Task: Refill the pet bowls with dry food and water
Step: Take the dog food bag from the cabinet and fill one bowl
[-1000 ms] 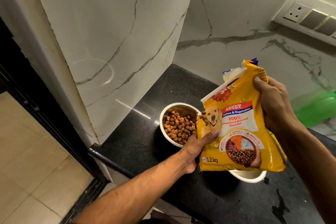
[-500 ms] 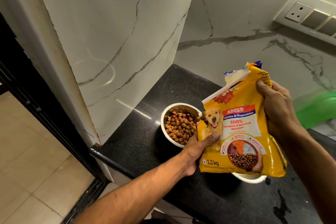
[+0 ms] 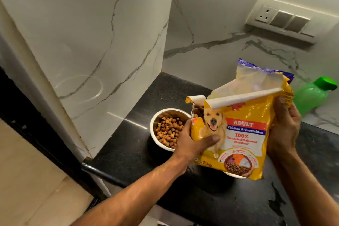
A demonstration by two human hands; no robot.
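Two hands: both clamped on one bag
Left hand (image 3: 190, 143): grips lower left edge, thumb across printed dog
Right hand (image 3: 283, 126): grips right edge
Bag (image 3: 244, 134): yellow, upright above black counter (image 3: 132, 152), torn top folded over, kibble visible at tear
Print: "ADULT", "Chicken & Vegetables", "100% Complete & Balanced Nutrition", "1.2 kg"; brand hidden
Kibble bowl (image 3: 153, 124): on counter, just left of bag, holds kibble
Second bowl (image 3: 233, 174): rim only, below bag
Green bottle (image 3: 311, 95): behind right hand
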